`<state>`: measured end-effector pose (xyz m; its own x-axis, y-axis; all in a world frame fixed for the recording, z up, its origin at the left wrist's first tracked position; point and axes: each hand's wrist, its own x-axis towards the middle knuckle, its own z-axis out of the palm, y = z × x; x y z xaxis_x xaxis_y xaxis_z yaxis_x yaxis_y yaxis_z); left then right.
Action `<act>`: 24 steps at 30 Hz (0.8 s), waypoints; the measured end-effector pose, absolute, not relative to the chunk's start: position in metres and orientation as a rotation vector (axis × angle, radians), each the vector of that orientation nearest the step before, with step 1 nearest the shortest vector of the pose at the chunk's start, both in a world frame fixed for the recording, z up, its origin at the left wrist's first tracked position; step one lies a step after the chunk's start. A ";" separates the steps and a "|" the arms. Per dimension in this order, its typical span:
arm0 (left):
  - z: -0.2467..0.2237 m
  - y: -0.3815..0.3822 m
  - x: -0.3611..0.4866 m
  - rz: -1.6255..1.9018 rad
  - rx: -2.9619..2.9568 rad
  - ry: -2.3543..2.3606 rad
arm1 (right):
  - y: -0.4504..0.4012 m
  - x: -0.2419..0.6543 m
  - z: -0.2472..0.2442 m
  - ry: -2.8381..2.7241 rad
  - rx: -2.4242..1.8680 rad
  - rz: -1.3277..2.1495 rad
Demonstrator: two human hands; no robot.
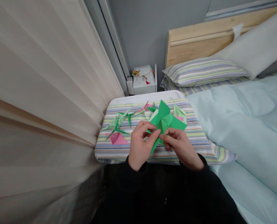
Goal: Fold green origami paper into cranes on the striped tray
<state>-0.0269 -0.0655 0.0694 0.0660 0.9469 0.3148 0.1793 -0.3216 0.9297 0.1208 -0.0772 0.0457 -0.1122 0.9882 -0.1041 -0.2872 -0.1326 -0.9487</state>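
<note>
Bright green origami paper (168, 122)

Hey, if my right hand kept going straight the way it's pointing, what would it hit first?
Your right hand would meet the green origami paper first, though depth is unclear.

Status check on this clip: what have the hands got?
Left hand, right hand both pinching folded green origami paper. Green paper cranes on striped pillow ahead. Nothing in the way.

Left grip (140, 144) pinching a half-folded green origami sheet (164, 122), right grip (180, 147) pressing the same sheet near its folded center, green paper cranes (117, 124) lying beyond the left grip on a striped pillow (110, 153), a pink paper piece (117, 139) resting near the left grip
</note>
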 end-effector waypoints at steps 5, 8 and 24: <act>0.069 -0.065 -0.025 1.415 1.451 1.215 | -0.080 0.115 0.041 -1.043 -1.079 1.097; 0.067 -0.064 -0.025 1.413 1.447 1.184 | -0.082 0.112 0.039 -1.208 -1.135 0.903; 0.064 -0.065 -0.020 1.386 1.332 1.217 | -0.085 0.105 0.038 -1.435 -1.181 0.331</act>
<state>-0.0196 -0.0654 0.0644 -0.0827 0.9802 0.1800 0.0518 -0.1761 0.9830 0.1046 -0.0850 0.0383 0.2016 0.7906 0.5781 0.4570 0.4461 -0.7695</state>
